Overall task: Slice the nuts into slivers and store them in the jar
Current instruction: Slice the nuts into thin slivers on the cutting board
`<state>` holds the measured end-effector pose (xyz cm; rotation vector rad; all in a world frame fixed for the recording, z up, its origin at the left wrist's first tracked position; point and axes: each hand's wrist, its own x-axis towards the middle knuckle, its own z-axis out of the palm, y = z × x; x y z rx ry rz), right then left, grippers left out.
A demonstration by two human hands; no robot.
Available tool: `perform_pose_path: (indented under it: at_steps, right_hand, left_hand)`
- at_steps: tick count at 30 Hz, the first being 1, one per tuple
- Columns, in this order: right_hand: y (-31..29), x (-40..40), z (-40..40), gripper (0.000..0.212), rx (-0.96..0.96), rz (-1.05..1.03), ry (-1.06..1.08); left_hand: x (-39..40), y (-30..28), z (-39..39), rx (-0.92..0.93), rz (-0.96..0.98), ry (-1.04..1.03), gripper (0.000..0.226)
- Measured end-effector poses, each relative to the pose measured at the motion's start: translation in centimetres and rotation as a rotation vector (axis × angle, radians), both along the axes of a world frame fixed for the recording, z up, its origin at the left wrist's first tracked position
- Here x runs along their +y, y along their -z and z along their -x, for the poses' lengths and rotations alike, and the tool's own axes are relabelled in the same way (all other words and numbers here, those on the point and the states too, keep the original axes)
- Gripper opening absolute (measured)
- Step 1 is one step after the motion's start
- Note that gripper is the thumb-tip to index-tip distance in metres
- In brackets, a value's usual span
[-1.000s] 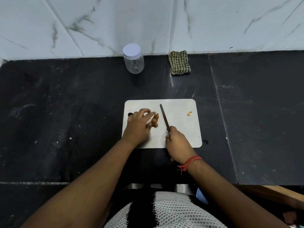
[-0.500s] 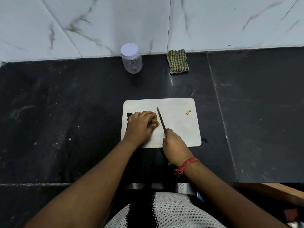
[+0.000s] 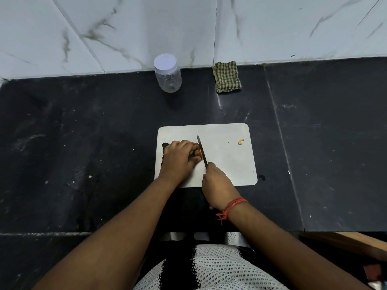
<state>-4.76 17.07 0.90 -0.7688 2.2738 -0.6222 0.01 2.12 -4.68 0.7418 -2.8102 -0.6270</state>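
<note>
On the cutting board near the worktop's front edge, my left hand curls over the nuts while my right hand grips the knife, best kept off my fingertips; the lidded jar waits by the back edge.

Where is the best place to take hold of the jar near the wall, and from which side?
Probably grip the jar around its clear round body, below the white lid. Come from the front: it stands upright close to the wall, so the near side is open.
</note>
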Motion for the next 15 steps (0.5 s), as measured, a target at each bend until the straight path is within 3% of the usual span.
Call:
perform_pose_path:
  at_steps: [15]
  right_hand:
    - [-0.61,-0.19,0.16,0.013,0.03,-0.021,-0.034]
  left_hand:
    - [-0.02,0.32,-0.03,0.006,0.011,0.008,0.036]
